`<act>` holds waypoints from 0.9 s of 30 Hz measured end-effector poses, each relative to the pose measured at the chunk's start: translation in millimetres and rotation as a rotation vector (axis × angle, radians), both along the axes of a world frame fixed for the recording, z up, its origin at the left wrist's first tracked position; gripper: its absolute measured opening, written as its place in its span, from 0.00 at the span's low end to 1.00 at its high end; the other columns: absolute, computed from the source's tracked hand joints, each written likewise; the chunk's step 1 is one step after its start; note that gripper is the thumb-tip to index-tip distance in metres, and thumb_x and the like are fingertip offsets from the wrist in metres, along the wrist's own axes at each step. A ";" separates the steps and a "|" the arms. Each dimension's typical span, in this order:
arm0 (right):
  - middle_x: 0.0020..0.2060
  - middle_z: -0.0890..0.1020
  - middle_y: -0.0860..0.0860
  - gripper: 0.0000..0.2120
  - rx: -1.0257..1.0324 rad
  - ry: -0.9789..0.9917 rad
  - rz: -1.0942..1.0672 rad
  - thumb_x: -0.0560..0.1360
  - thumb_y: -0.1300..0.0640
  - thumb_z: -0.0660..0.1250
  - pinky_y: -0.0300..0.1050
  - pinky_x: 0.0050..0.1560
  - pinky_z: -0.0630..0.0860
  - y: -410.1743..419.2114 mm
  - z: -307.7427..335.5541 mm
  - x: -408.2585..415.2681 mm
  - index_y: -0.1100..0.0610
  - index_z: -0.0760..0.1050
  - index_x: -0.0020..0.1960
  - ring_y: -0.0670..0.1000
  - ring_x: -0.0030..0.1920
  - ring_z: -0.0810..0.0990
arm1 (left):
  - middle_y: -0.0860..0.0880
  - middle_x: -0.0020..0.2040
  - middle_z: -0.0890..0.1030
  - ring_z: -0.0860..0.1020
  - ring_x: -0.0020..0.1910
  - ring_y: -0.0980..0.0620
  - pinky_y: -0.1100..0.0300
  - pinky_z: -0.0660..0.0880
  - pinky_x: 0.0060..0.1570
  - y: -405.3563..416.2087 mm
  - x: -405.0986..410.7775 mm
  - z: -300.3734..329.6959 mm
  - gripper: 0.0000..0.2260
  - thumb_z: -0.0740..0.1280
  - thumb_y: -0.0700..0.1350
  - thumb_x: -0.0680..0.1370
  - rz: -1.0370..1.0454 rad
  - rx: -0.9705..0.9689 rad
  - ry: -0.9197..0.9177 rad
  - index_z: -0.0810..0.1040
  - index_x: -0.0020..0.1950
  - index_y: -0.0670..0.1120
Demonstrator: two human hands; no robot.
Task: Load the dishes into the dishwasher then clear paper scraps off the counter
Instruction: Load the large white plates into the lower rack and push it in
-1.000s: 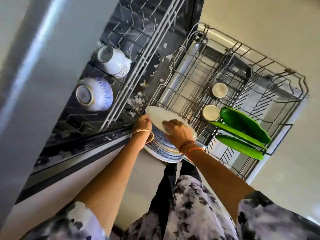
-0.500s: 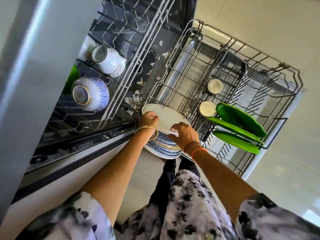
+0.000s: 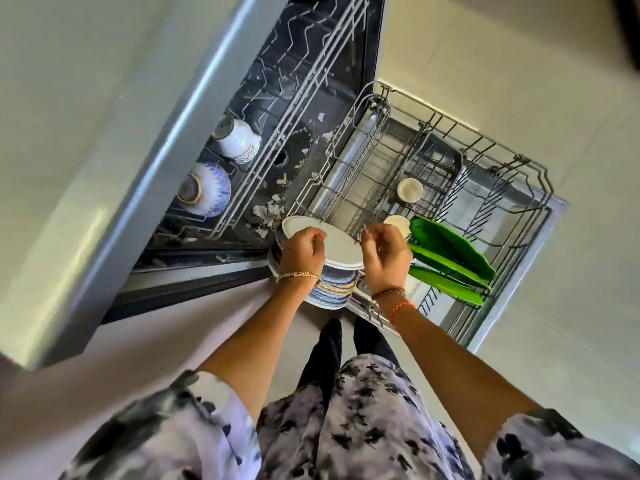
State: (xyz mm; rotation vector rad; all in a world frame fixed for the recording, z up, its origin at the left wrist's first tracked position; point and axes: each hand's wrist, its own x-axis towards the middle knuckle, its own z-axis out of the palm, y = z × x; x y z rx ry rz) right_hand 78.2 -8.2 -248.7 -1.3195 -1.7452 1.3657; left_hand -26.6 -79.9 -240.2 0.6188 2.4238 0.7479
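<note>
At the bottom of the frame, both forearms reached up from patterned sleeves toward the centre. The left hand [image 3: 302,250], bangle at the wrist, curled its fingers over the near-left edge of the white plate [image 3: 337,244], gripping it atop the stack of blue-patterned plates [image 3: 332,284]. The right hand [image 3: 384,259] hung just beside the plate's right edge, fingers loosely curled; I cannot tell whether they touched it. Beyond, right of centre, the pulled-out lower rack [image 3: 485,188] held 3 green plates [image 3: 450,258] on edge and 2 small cups [image 3: 410,190]. In the upper left, the upper rack [image 3: 277,140] carried 2 bowls [image 3: 207,188], with paper scraps [image 3: 272,213] scattered nearby.
</note>
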 end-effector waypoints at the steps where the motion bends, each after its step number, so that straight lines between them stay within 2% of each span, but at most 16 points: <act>1: 0.32 0.74 0.47 0.10 -0.035 0.056 -0.042 0.70 0.50 0.60 0.38 0.34 0.70 1.7 11.6 -4.1 0.55 0.73 0.39 0.38 0.32 0.72 | 0.38 0.46 0.83 0.81 0.47 0.41 0.64 0.69 0.45 1.8 2.6 7.3 0.08 0.62 0.34 0.76 -0.005 0.032 0.020 0.80 0.48 0.34; 3: 0.30 0.73 0.45 0.07 -0.163 0.180 -0.161 0.70 0.50 0.62 0.37 0.31 0.70 5.4 37.8 -12.1 0.52 0.71 0.37 0.39 0.30 0.71 | 0.38 0.44 0.83 0.81 0.44 0.42 0.62 0.71 0.44 4.7 9.3 22.6 0.11 0.60 0.37 0.74 -0.021 0.100 0.061 0.80 0.47 0.34; 4: 0.28 0.73 0.47 0.06 -0.264 0.266 -0.287 0.70 0.51 0.63 0.37 0.29 0.69 7.7 54.0 -15.8 0.52 0.71 0.36 0.42 0.28 0.71 | 0.38 0.44 0.83 0.81 0.44 0.42 0.61 0.71 0.43 5.9 13.7 31.9 0.12 0.59 0.39 0.74 -0.036 0.134 0.069 0.80 0.46 0.34; 7: 0.20 0.70 0.47 0.09 -0.731 0.456 -0.820 0.72 0.58 0.62 0.32 0.23 0.62 21.7 99.5 -20.0 0.55 0.70 0.33 0.46 0.19 0.66 | 0.39 0.44 0.83 0.81 0.44 0.44 0.60 0.72 0.44 6.9 24.9 51.6 0.13 0.57 0.39 0.74 -0.076 0.206 0.092 0.80 0.46 0.34; 9: 0.16 0.67 0.45 0.12 -0.918 0.511 -0.936 0.75 0.57 0.60 0.29 0.22 0.59 27.3 121.8 -14.6 0.55 0.68 0.33 0.44 0.16 0.63 | 0.40 0.43 0.83 0.81 0.42 0.44 0.60 0.74 0.43 3.8 28.1 59.6 0.13 0.58 0.39 0.75 -0.064 0.247 0.132 0.80 0.46 0.35; 13: 0.16 0.64 0.45 0.15 -1.045 0.529 -0.730 0.76 0.54 0.55 0.29 0.22 0.58 11.6 144.0 -15.0 0.52 0.64 0.30 0.45 0.20 0.60 | 0.39 0.43 0.83 0.78 0.40 0.52 0.73 0.70 0.39 -10.3 36.9 83.5 0.10 0.61 0.36 0.75 0.062 0.349 0.182 0.81 0.48 0.34; 16: 0.18 0.65 0.45 0.15 -1.025 0.536 -0.587 0.76 0.55 0.57 0.30 0.22 0.58 -15.3 165.2 -18.7 0.51 0.65 0.31 0.46 0.21 0.61 | 0.42 0.43 0.83 0.78 0.39 0.53 0.66 0.72 0.39 -30.8 48.8 108.5 0.13 0.60 0.41 0.74 0.220 0.442 0.092 0.81 0.49 0.36; 17: 0.19 0.67 0.45 0.14 -0.986 0.537 -0.482 0.76 0.56 0.58 0.31 0.22 0.59 -39.5 180.5 -20.2 0.52 0.66 0.32 0.46 0.21 0.62 | 0.45 0.42 0.82 0.78 0.39 0.53 0.67 0.73 0.39 -57.7 52.7 120.6 0.13 0.60 0.43 0.74 0.280 0.483 0.127 0.80 0.49 0.36; 20: 0.23 0.69 0.47 0.13 -0.671 0.650 -0.269 0.78 0.60 0.57 0.35 0.22 0.59 -66.2 203.0 -16.1 0.55 0.70 0.35 0.46 0.21 0.62 | 0.50 0.41 0.79 0.77 0.39 0.55 0.69 0.73 0.39 -97.4 59.7 147.7 0.13 0.61 0.45 0.75 0.278 0.547 0.218 0.80 0.48 0.37; 22: 0.21 0.71 0.45 0.12 -0.532 0.661 -0.062 0.78 0.63 0.58 0.36 0.21 0.59 -110.8 220.0 -4.4 0.56 0.71 0.36 0.44 0.19 0.63 | 0.49 0.41 0.79 0.77 0.37 0.61 0.67 0.74 0.38 -154.6 78.2 168.9 0.13 0.60 0.47 0.75 0.412 0.603 0.333 0.80 0.48 0.41; 24: 0.20 0.72 0.45 0.09 -0.564 0.658 0.120 0.75 0.59 0.61 0.34 0.20 0.60 -156.4 239.0 2.2 0.56 0.71 0.36 0.43 0.18 0.64 | 0.50 0.42 0.79 0.77 0.37 0.67 0.65 0.75 0.39 -214.0 95.7 191.1 0.08 0.61 0.46 0.75 0.602 0.638 0.382 0.77 0.49 0.45; 26: 0.19 0.72 0.46 0.06 -0.620 0.588 0.286 0.68 0.55 0.61 0.33 0.19 0.61 -192.2 256.1 1.4 0.55 0.71 0.35 0.44 0.18 0.65 | 0.49 0.42 0.79 0.78 0.38 0.63 0.59 0.77 0.42 -260.7 106.3 211.2 0.07 0.61 0.44 0.75 0.739 0.628 0.417 0.77 0.48 0.46; 27: 0.19 0.73 0.46 0.06 -0.633 0.558 0.397 0.68 0.54 0.61 0.33 0.19 0.62 -214.1 266.7 -1.3 0.55 0.72 0.35 0.43 0.18 0.65 | 0.48 0.43 0.79 0.78 0.38 0.59 0.55 0.77 0.43 -284.9 110.5 223.5 0.07 0.60 0.44 0.75 0.813 0.621 0.453 0.77 0.48 0.46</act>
